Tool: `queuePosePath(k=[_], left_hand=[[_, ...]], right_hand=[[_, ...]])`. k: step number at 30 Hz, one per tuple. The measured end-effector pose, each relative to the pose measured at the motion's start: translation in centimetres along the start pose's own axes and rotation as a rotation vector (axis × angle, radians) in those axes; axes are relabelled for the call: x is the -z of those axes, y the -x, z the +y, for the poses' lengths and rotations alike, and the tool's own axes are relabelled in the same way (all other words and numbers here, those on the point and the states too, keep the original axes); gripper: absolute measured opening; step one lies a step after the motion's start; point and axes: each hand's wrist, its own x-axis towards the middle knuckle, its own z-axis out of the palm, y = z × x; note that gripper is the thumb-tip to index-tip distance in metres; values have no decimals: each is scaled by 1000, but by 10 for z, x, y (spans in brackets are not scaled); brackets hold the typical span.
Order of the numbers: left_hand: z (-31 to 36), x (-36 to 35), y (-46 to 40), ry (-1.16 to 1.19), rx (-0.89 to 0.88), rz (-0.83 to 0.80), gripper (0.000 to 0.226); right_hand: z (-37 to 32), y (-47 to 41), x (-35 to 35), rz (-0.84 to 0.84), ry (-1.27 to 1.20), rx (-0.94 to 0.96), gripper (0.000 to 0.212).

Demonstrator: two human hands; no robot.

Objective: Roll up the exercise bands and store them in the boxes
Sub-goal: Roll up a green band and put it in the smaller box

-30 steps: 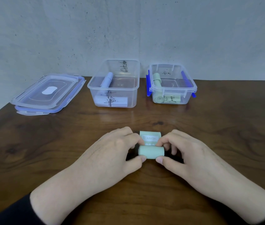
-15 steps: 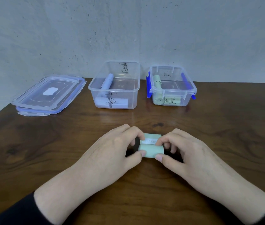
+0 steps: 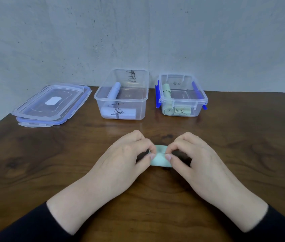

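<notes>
A pale green exercise band lies rolled up on the wooden table, with only a short flat end left beyond it. My left hand pinches its left end between thumb and fingertips. My right hand pinches the right end the same way. Behind them stand two clear boxes. The left box holds two rolled lavender bands. The right box, with blue clips, holds two rolled green bands.
Two clear lids with blue rims lie stacked at the back left, near the table's left edge. A grey wall rises right behind the boxes.
The roll has advanced over most of the flat end, so less loose band shows. My fingertips have moved closer together over the roll.
</notes>
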Motion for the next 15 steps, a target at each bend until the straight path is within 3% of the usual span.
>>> queuePosePath(k=[8, 15], left_hand=[[-9, -5, -7, -86, 9, -63, 34], [-10, -6, -10, -79, -50, -4, 37]], right_hand=[[6, -4, -5, 28, 27, -4, 22], [5, -12, -9, 87, 39, 38, 9]])
